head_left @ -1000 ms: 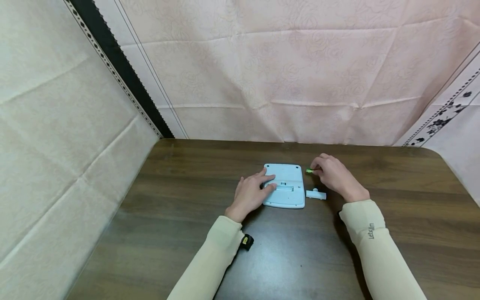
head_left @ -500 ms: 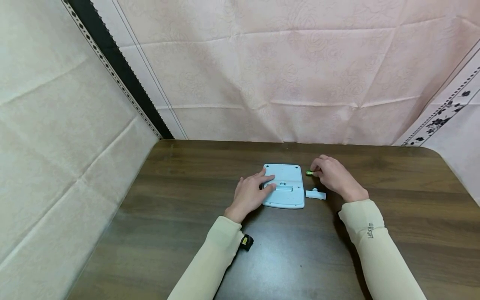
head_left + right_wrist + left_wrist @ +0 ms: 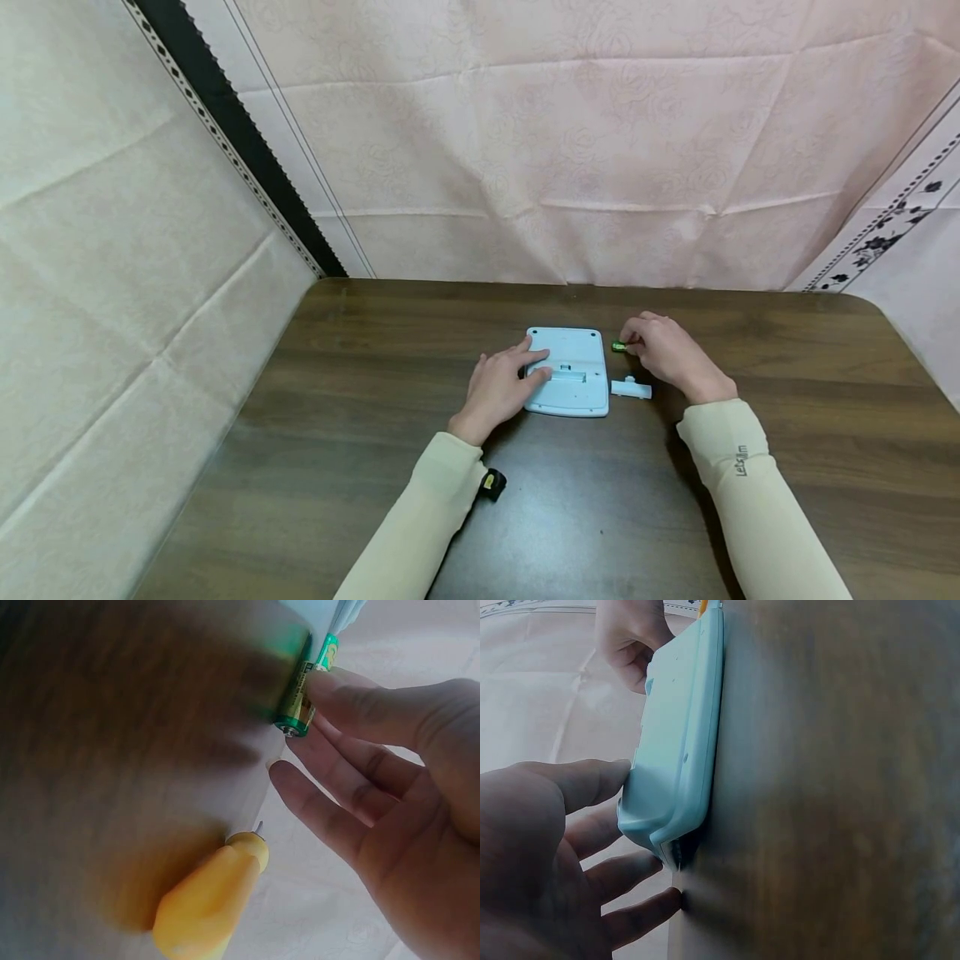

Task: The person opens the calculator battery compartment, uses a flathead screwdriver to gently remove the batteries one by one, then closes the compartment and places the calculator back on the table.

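Note:
A flat light blue device (image 3: 573, 346), shaped like a calculator, lies back side up on the table with its battery compartment (image 3: 572, 377) uncovered. My left hand (image 3: 498, 387) rests on its left side, fingers spread; in the left wrist view the thumb (image 3: 600, 780) touches the upper face. Right of the device, my right hand (image 3: 667, 346) pinches a green battery (image 3: 296, 701) between thumb and fingers, low at the tabletop. Whether the battery touches the wood I cannot tell. The small light blue battery cover (image 3: 632, 388) lies between the device and my right wrist.
A yellow-handled screwdriver (image 3: 206, 900) with a thin metal tip lies on the table near my right hand; in the head view it is hidden. The brown wooden table (image 3: 360, 400) ends at pale cloth hangings (image 3: 600, 150) behind and to the left.
My right hand has shifted very slightly, and more of the green battery shows past its fingertips. The left hand and the light blue device have stayed in place.

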Available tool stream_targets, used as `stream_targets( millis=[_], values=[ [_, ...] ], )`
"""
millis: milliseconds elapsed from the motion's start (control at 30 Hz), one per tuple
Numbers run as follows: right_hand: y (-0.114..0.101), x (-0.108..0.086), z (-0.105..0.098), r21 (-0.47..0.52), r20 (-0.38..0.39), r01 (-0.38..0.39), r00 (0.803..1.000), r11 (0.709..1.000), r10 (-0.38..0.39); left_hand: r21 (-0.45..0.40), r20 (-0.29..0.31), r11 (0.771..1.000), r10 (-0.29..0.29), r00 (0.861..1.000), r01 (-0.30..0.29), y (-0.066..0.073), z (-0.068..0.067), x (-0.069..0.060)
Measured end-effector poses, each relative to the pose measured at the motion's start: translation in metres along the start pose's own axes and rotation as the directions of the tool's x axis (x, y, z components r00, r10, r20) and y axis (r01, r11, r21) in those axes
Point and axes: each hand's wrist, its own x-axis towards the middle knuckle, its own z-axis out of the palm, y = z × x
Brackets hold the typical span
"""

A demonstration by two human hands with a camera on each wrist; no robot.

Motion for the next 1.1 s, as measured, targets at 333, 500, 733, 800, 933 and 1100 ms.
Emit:
stream_targets(
  millis=[333,500,733,800,933,1100],
  values=[
    [-0.002,-0.002,-0.001,0.009,0.023,-0.029,0.999,1.0,0.028,0.001,0.009,1.0,-0.005,1.0,0.005,0.001,0.0,0.0],
    [-0.003,-0.004,-0.004,0.019,0.031,-0.038,0.999,0.999,0.038,0.003,0.01,1.0,-0.003,1.0,0.003,0.0,0.0,0.001],
    [-0.004,-0.005,-0.009,0.024,0.039,-0.042,0.998,0.999,0.041,0.014,0.006,1.0,0.006,1.0,-0.006,-0.003,0.001,0.002],
    [-0.004,-0.005,-0.01,0.036,0.053,-0.049,0.997,0.998,0.047,0.014,0.008,1.0,0.006,1.0,-0.006,-0.003,0.001,0.002],
    [-0.006,-0.006,-0.014,0.057,0.063,-0.046,0.997,0.997,0.042,0.015,0.009,1.0,0.003,1.0,-0.003,-0.003,0.001,0.003],
    [-0.006,-0.008,-0.019,0.068,0.07,-0.032,0.997,0.997,0.027,0.013,0.009,1.0,0.003,1.0,-0.003,-0.003,0.001,0.003]
  ],
)
